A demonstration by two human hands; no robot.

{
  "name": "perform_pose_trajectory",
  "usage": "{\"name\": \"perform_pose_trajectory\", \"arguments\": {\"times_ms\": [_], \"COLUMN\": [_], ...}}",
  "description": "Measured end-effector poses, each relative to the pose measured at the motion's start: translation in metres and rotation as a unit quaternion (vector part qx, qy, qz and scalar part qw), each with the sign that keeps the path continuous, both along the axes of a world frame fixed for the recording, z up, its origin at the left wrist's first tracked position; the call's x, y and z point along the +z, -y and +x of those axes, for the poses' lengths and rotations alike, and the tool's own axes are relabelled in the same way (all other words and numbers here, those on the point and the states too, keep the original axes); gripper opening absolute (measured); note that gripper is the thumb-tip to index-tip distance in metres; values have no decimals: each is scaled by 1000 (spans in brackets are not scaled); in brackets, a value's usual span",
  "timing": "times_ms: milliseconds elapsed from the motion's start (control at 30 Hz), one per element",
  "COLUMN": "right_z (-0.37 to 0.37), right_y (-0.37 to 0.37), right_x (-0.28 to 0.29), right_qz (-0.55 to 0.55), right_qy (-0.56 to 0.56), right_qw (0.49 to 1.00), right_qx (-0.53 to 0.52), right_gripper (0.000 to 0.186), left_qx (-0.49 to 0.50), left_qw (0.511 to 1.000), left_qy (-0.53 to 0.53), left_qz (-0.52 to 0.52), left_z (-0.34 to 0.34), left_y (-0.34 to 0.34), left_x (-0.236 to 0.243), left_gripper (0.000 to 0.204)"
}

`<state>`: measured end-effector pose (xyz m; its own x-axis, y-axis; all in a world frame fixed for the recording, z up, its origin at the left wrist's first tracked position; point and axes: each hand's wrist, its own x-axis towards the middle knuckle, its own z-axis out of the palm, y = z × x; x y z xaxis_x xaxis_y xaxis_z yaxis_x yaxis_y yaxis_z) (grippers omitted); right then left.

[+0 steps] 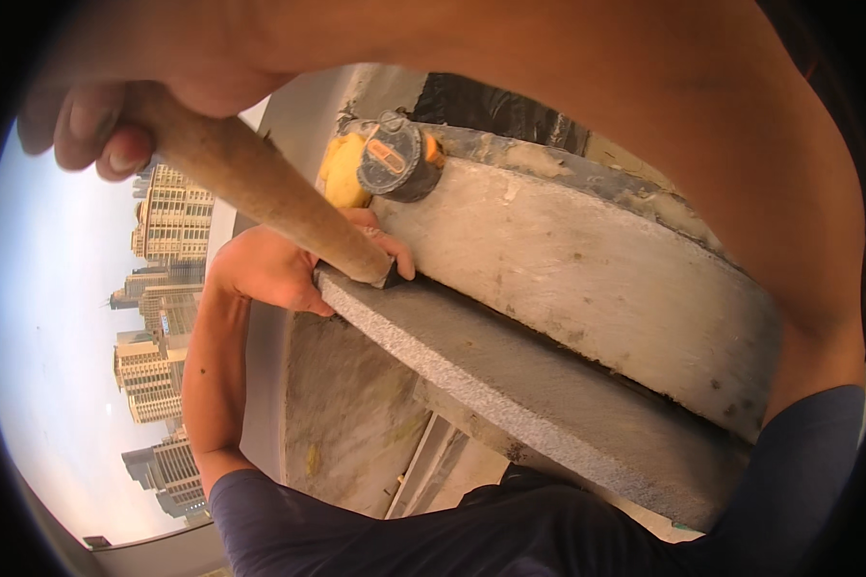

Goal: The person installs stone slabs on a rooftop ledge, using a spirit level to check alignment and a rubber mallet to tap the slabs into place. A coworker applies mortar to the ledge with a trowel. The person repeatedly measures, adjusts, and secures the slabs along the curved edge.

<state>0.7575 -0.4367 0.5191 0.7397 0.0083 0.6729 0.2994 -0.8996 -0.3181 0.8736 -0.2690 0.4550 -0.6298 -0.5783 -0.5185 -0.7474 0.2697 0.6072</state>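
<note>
The right hand is at the upper left of the view, its fingers wrapped around the end of a wooden handle. The handle slants down to the right, and its dark head meets the near end of a grey stone slab. The left hand grips that same end of the slab, fingers curled over its top edge, just beside the tool's head. The slab lies along the foot of a rough, mortar-smeared concrete wall, touching it. On top of the wall sits a yellow tape measure with a dark round face. Far behind the left arm, high-rise buildings stand against a pale sky.
</note>
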Motion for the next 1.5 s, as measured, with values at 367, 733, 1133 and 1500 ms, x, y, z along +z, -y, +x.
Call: {"name": "perform_pose_trajectory", "arguments": {"times_ms": [367,733,1133,1500], "right_z": [2,5,4,-11], "right_y": [-15,-12,-9,-14], "right_x": [4,6,-2,-2], "right_qz": [-6,-9,-5,-10], "right_qy": [4,3,-3,-7], "right_qw": [1000,1000,1000,1000], "right_qx": [1,7,4,-3], "right_gripper": [23,21,20,19], "left_qx": [76,130,73,76], "left_qw": [997,986,993,995], "left_qy": [-17,-50,-35,25], "left_qz": [26,92,83,54], "left_z": [-1,8,4,20], "left_y": [-4,-8,-1,-3], "left_x": [3,2,3,-2], "left_gripper": [70,86,80,81]}}
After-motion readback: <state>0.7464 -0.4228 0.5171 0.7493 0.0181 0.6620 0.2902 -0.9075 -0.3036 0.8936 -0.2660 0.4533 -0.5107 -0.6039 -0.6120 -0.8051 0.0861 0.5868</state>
